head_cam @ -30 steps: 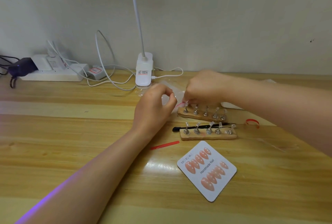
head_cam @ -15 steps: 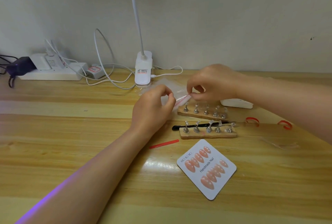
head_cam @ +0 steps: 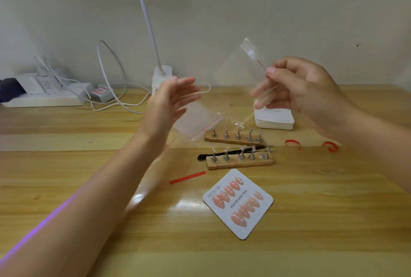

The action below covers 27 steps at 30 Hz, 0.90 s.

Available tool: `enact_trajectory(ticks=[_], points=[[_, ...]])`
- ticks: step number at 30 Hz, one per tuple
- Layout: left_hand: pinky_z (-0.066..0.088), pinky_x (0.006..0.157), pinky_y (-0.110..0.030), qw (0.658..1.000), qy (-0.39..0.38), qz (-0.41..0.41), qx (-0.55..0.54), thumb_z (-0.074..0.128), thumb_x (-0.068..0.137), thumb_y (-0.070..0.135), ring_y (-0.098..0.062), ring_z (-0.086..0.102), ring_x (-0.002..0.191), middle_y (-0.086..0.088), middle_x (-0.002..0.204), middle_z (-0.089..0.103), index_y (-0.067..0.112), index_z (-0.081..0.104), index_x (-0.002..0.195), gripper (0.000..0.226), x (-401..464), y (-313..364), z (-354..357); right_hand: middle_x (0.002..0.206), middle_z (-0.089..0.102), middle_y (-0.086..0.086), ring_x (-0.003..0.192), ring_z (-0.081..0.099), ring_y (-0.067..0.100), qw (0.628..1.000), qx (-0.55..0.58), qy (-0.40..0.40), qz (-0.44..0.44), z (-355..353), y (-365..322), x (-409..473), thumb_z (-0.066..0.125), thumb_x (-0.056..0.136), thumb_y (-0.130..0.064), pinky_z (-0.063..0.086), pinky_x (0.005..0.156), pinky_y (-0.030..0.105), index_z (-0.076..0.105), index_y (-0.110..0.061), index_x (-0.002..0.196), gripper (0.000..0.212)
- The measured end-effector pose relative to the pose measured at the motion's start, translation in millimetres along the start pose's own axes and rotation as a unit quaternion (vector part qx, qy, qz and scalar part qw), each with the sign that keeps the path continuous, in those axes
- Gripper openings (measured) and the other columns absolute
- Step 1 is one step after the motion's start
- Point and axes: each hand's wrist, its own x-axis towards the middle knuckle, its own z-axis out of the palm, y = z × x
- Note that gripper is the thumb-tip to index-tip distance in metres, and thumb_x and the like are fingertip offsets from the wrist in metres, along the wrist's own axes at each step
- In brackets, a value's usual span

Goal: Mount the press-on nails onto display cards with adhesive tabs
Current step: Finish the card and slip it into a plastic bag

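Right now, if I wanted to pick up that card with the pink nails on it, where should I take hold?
Probably pinch the display card by its bare near corner, coming from the front edge of the table. It lies flat and turned like a diamond, and the nails fill its middle, so a corner grip stays off them.

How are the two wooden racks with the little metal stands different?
The near rack lies straighter across the table; the far rack tilts down to the right. Black tweezers lie right behind the near rack, apart from the far rack. Both hold five metal stands.
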Motion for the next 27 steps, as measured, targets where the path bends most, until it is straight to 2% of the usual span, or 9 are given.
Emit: enact_trajectory(ticks=[2,5,9,11,15,17,20,24,27], points=[[0.042,0.088,-0.031,0.998,-0.044,-0.021,-0.040,0.038,0.090,0.045,-0.008,0.065,0.098,0.009,0.101,0.070,0.025,0.058,0.105,0.032,-0.3,19.3,-5.3,0.070,0.071,0.002,0.056,0.066,0.016,0.999,0.008,-0.043,0.014,-0.5,-1.5,-15.4,0.049,0.091,-0.022,0.054,0.059,0.026,0.051,-0.016,0.080,0.013],[0.045,0.084,-0.027,0.986,-0.153,-0.023,0.054,0.057,0.069,0.053,-0.005,0.063,0.101,0.013,0.107,0.068,0.032,0.050,0.116,0.051,-8.4,39.3,-9.1,0.071,0.071,0.005,0.054,0.065,0.018,0.993,-0.014,-0.116,0.023,-1.0,-2.5,-33.9,0.054,0.076,-0.034,0.054,0.059,0.027,0.053,-0.015,0.082,0.020],[0.048,0.077,-0.012,0.924,-0.316,-0.045,0.210,0.081,0.058,0.033,-0.002,0.062,0.102,0.010,0.111,0.067,0.032,0.048,0.123,0.073,-25.0,44.7,-1.8,0.075,0.072,0.005,0.058,0.065,0.019,0.981,-0.032,-0.191,0.009,1.9,-8.2,-49.3,0.056,0.075,-0.034,0.053,0.063,0.032,0.055,-0.013,0.083,0.023],[0.050,0.072,-0.016,0.913,-0.354,-0.064,0.191,0.084,0.060,0.018,-0.009,0.066,0.085,-0.002,0.090,0.071,0.020,0.060,0.113,0.058,-32.1,44.2,0.1,0.076,0.072,0.004,0.058,0.065,0.017,0.978,-0.052,-0.200,-0.005,3.8,-11.4,-53.8,0.055,0.076,-0.033,0.052,0.063,0.031,0.057,-0.013,0.084,0.021],[0.046,0.057,-0.011,0.931,-0.314,-0.035,0.181,0.076,0.055,0.020,-0.003,0.062,0.060,0.004,0.062,0.066,0.007,0.070,0.069,0.020,-41.9,46.5,-5.1,0.076,0.072,-0.002,0.060,0.065,0.010,0.981,-0.099,-0.165,-0.001,5.9,-12.9,-60.3,0.055,0.074,-0.037,0.051,0.062,0.025,0.063,-0.017,0.089,0.027],[0.046,0.057,-0.010,0.939,-0.278,-0.021,0.200,0.074,0.054,0.025,-0.002,0.062,0.060,0.002,0.062,0.067,0.004,0.069,0.067,0.025,-43.2,46.2,-12.2,0.079,0.071,-0.009,0.062,0.065,0.005,0.984,-0.127,-0.124,0.020,6.2,-8.5,-65.8,0.054,0.074,-0.042,0.051,0.062,0.019,0.064,-0.024,0.096,0.030],[0.051,0.069,-0.021,0.943,-0.206,-0.007,0.263,0.073,0.051,0.040,-0.008,0.065,0.067,-0.001,0.068,0.071,0.021,0.074,0.065,0.024,-44.0,46.0,-24.7,0.079,0.067,-0.019,0.072,0.061,-0.005,0.970,-0.233,-0.061,0.001,8.4,4.7,-83.9,0.058,0.075,-0.045,0.045,0.068,0.009,0.063,-0.036,0.096,0.024],[0.051,0.067,-0.013,0.941,-0.122,0.015,0.316,0.069,0.053,0.046,-0.003,0.066,0.070,0.001,0.073,0.073,0.021,0.076,0.068,0.029,-44.9,44.2,-37.5,0.107,0.052,-0.031,0.103,0.043,-0.012,0.894,-0.418,-0.153,-0.053,25.1,22.6,-116.4,0.039,0.080,-0.064,0.033,0.081,0.004,0.057,-0.043,0.111,0.041],[0.046,0.062,-0.005,0.935,-0.120,0.008,0.335,0.065,0.061,0.042,0.002,0.065,0.069,0.006,0.075,0.073,0.024,0.074,0.073,0.024,-47.0,41.3,-39.2,0.119,0.054,-0.020,0.108,0.049,-0.002,0.848,-0.477,-0.218,-0.074,33.2,30.0,-133.2,0.035,0.083,-0.061,0.027,0.093,0.014,0.059,-0.040,0.113,0.044]])
